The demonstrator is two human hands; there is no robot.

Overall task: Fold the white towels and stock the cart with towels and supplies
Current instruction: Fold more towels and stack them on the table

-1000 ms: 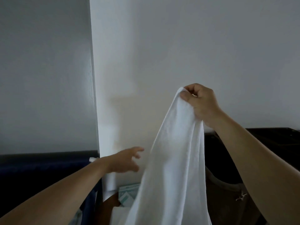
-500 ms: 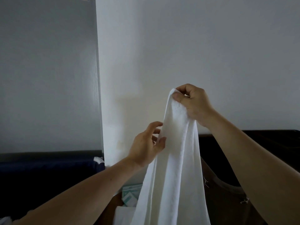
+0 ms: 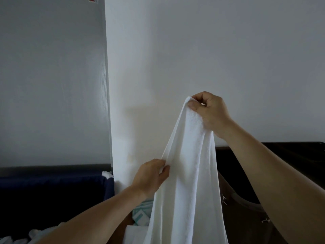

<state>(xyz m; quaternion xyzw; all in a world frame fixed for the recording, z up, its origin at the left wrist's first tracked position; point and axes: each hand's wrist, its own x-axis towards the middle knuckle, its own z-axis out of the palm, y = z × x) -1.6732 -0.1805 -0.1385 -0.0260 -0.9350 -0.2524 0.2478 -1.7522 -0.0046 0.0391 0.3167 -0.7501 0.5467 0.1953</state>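
A white towel [image 3: 190, 173] hangs lengthwise in front of me, its lower end running out of the bottom of the view. My right hand [image 3: 209, 111] holds it up high, pinching its top corner between thumb and fingers. Lower down, my left hand [image 3: 153, 175] pinches the towel's left edge. More white cloth [image 3: 133, 233] lies below, partly hidden by my left arm and the towel.
A white wall fills the background. At lower left stands a dark blue bin [image 3: 52, 191] with white cloth [image 3: 19, 238] near it. Teal-and-white packets [image 3: 140, 213] lie below the towel. A dark brown bag or container [image 3: 246, 208] sits at lower right under my right arm.
My left hand rose from an open reach, met the towel's left side, then slid down along the edge and pinched it. My right hand held the top corner in place.
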